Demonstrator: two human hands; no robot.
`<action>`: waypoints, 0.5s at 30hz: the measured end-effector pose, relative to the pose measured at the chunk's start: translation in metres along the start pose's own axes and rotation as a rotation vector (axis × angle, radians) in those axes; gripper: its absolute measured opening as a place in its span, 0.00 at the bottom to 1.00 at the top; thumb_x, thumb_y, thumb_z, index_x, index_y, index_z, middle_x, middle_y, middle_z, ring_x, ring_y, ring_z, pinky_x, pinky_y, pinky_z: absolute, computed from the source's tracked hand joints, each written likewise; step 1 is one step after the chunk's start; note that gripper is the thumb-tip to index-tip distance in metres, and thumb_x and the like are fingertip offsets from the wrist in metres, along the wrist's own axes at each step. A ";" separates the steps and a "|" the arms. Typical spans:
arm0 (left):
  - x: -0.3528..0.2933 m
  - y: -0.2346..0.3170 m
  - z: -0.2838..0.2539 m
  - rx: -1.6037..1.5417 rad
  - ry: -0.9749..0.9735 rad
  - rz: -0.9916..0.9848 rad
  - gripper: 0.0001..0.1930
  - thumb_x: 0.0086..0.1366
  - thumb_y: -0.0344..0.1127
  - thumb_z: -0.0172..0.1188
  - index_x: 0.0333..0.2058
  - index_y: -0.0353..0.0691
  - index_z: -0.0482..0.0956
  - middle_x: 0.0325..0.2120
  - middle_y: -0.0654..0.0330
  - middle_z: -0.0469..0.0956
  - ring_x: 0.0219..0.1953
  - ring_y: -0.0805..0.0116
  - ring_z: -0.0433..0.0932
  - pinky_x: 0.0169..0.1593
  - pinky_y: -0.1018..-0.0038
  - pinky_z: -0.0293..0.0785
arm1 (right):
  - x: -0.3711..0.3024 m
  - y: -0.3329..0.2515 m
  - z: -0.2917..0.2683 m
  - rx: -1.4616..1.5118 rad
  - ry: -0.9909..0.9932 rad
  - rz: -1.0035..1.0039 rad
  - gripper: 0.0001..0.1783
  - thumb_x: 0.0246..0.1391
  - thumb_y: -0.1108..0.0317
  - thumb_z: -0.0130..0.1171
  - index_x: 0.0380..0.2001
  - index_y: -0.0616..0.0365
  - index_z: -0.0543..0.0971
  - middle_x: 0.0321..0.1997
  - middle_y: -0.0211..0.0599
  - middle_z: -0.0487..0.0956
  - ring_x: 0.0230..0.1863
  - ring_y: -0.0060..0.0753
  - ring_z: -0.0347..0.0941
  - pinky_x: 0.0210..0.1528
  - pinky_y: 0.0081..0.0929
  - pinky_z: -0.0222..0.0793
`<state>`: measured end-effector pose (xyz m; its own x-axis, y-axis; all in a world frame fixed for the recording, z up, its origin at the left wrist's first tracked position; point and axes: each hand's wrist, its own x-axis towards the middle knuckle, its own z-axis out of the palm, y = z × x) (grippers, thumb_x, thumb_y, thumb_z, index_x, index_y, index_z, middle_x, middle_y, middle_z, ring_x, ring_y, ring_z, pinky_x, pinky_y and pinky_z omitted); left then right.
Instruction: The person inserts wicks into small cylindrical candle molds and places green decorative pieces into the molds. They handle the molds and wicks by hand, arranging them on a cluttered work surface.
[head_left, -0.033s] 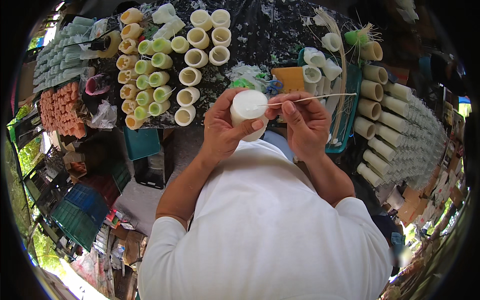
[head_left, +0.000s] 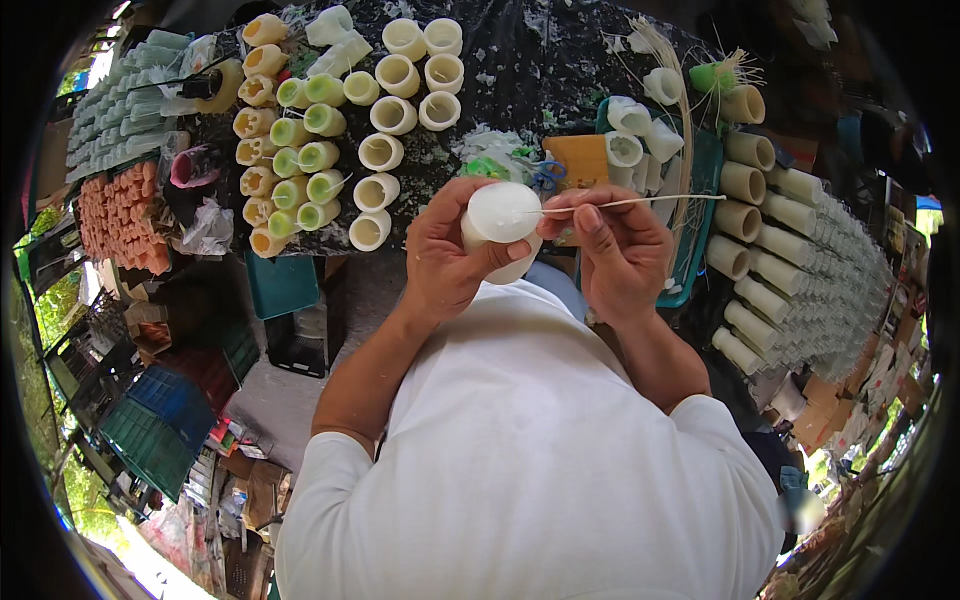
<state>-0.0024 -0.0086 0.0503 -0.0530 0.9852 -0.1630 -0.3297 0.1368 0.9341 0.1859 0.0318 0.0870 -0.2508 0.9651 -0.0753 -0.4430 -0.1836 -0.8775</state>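
My left hand (head_left: 447, 245) is closed round a short white wax candle (head_left: 503, 210), thumb across its side. The candle's smooth, shiny top is turned toward me. My right hand (head_left: 618, 250) pinches a long, thin, pale wick (head_left: 665, 197) between thumb and fingers. One end of the wick reaches the candle's top near its right edge; whether it enters the wax I cannot tell. The other end sticks out to the right. Just beyond my hands lie blue-handled scissors (head_left: 547, 175) and an orange-yellow block (head_left: 577, 158).
Rows of hollow wax cylinders (head_left: 380, 152), some green inside, stand on the black-covered table (head_left: 510, 85) at left. A green tray (head_left: 708, 150) holds white pieces and long wicks (head_left: 684, 130). Beige cylinders (head_left: 741, 182) and stacked pale candles (head_left: 800, 260) are at right; pink pieces (head_left: 125, 225) lie far left.
My right hand and the wick have shifted slightly to the right, and the wick lies straighter. The candle's top has tilted a little in my left hand.
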 end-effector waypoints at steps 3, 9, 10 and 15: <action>0.004 0.002 -0.009 0.272 -0.021 0.347 0.23 0.50 0.21 0.78 0.46 0.34 0.84 0.45 0.53 0.82 0.43 0.65 0.82 0.46 0.70 0.81 | -0.001 -0.020 0.006 -0.080 -0.052 -0.078 0.09 0.70 0.76 0.55 0.48 0.72 0.78 0.49 0.51 0.83 0.49 0.34 0.83 0.54 0.35 0.84; 0.006 0.013 -0.011 0.492 -0.002 0.443 0.23 0.48 0.22 0.80 0.44 0.36 0.85 0.40 0.53 0.84 0.39 0.62 0.83 0.43 0.70 0.81 | -0.009 -0.019 0.016 -0.239 -0.050 -0.152 0.06 0.67 0.81 0.57 0.45 0.74 0.77 0.51 0.52 0.82 0.49 0.34 0.82 0.54 0.33 0.84; 0.006 0.013 -0.011 0.510 0.000 0.445 0.23 0.47 0.22 0.80 0.44 0.36 0.85 0.39 0.54 0.84 0.39 0.62 0.83 0.43 0.70 0.81 | -0.009 -0.018 0.017 -0.270 -0.038 -0.161 0.06 0.67 0.81 0.57 0.44 0.74 0.77 0.50 0.52 0.83 0.48 0.34 0.82 0.53 0.32 0.84; 0.005 0.012 -0.011 0.536 0.014 0.463 0.24 0.46 0.22 0.81 0.44 0.36 0.85 0.39 0.54 0.84 0.38 0.63 0.83 0.43 0.71 0.81 | -0.007 -0.018 0.019 -0.504 -0.005 -0.203 0.04 0.65 0.80 0.61 0.37 0.74 0.80 0.44 0.46 0.86 0.40 0.28 0.84 0.44 0.24 0.83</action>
<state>-0.0168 -0.0036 0.0577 -0.0890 0.9534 0.2883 0.2393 -0.2605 0.9353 0.1789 0.0251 0.1127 -0.2075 0.9708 0.1206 -0.0158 0.1200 -0.9926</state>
